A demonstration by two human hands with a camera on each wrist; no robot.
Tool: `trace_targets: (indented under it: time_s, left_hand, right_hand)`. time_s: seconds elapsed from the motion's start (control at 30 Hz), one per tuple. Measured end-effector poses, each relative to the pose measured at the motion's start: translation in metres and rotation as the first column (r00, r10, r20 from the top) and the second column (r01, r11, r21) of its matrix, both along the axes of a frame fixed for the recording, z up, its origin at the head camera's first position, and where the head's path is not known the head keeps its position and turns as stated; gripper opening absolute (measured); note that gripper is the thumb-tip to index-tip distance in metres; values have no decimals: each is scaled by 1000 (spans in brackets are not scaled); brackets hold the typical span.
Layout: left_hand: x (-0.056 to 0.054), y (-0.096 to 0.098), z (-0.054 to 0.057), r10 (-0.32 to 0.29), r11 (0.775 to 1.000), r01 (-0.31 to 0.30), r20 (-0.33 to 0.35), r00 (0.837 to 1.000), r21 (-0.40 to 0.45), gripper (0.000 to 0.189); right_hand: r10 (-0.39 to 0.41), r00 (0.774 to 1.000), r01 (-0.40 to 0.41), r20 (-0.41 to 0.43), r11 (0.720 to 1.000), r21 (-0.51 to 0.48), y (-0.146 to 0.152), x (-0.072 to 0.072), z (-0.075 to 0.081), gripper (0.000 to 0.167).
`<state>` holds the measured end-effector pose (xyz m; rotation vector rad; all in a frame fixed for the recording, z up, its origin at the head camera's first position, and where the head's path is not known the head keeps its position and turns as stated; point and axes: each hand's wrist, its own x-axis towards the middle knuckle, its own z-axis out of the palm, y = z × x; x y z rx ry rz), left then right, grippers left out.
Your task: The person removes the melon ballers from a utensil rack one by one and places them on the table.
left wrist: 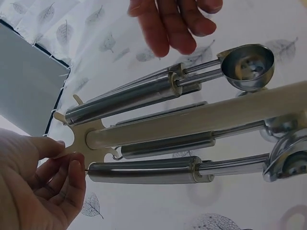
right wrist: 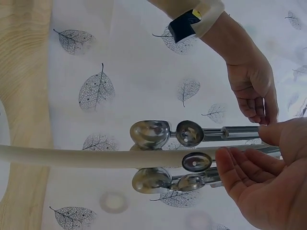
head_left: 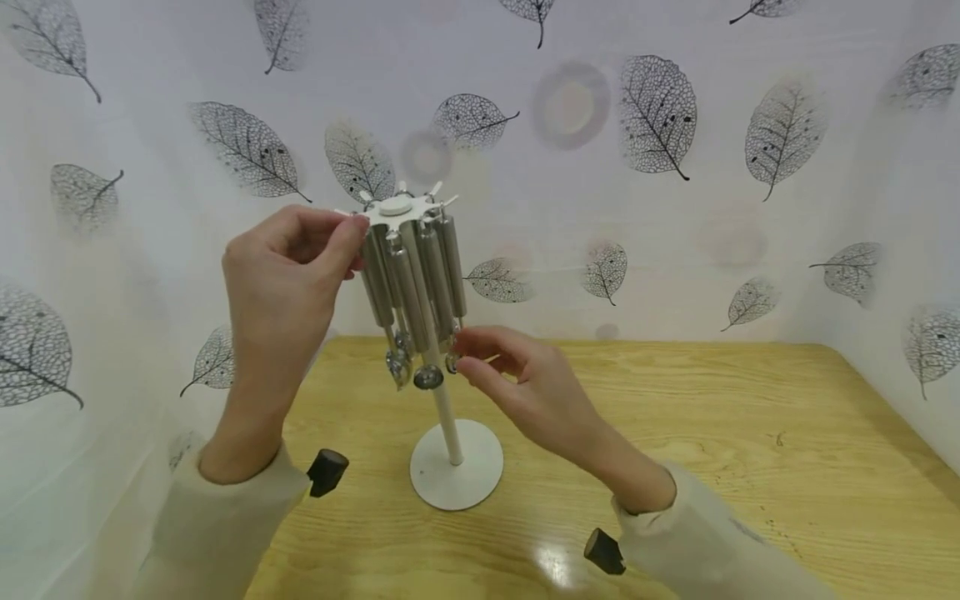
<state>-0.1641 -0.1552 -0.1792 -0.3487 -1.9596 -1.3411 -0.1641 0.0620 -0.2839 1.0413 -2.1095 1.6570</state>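
Note:
A white rotary stand [head_left: 480,475] has a round base, a thin pole and a top plate [head_left: 395,206] with short radiating arms. Several metal scoops [head_left: 407,279] with thick steel handles hang from it, bowls downward. At the plate's left edge, my left hand [head_left: 281,258] pinches one of the arms, right by the end of a scoop handle [left wrist: 139,172]. My right hand [head_left: 525,375] is beside the hanging bowls on the right, fingers loosely bent and the thumb apart from them. The left wrist view shows its fingers [left wrist: 163,28] clear of the nearest scoop.
The stand is on a wood-grain table [head_left: 675,433], which extends to the right. Behind and at both sides hangs a white curtain [head_left: 525,192] with a dark leaf print. Small black devices [head_left: 327,472] are attached at both sleeve cuffs.

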Motion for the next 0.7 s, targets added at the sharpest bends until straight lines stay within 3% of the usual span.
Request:
trace_targets:
  time_s: [0.2, 0.7]
  left_hand:
    - [1, 0, -1, -11, 1000, 11, -4, 1000, 1, 20]
    - [1, -2, 2, -32, 999, 33, 33, 999, -7, 15]
  right_hand:
    - [26, 1000, -27, -16, 999, -40, -13, -4, 6, 28]
    - [58, 997, -60, -53, 998, -37, -34, -12, 18, 34]
